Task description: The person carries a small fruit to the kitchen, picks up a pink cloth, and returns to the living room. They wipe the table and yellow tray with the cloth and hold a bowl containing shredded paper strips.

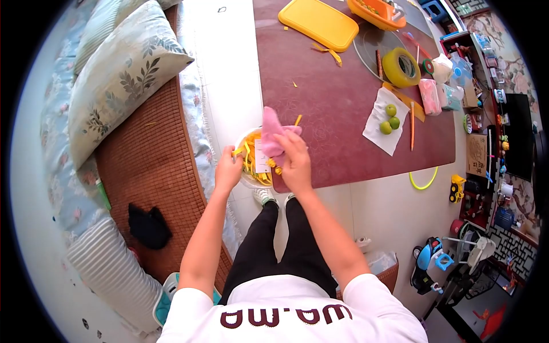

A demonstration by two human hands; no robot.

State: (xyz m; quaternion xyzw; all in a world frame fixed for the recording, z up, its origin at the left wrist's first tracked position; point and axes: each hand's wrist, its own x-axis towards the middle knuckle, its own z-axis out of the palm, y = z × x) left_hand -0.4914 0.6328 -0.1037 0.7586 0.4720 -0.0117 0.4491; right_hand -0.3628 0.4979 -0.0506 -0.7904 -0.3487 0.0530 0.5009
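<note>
My right hand (295,164) is closed around a pink cloth (273,134) over the near left corner of the dark red table (337,154). Small yellow bits (274,166) show just below that hand. Beside the table corner stands a white bin (247,182) with many yellow scraps (249,157) and a white piece of paper (262,157) in it. At the bin's left rim my left hand (229,170) is pinched, with a yellow strip (238,151) at its fingertips. A thin orange-yellow stick (298,120) lies behind the cloth.
On the table are a yellow lid (319,24), an orange basket (377,17), a roll of tape (400,67), green fruit (386,127) on white paper (373,135) and an orange pencil (412,128). A bed-like seat with a brown mat (154,148) runs along my left.
</note>
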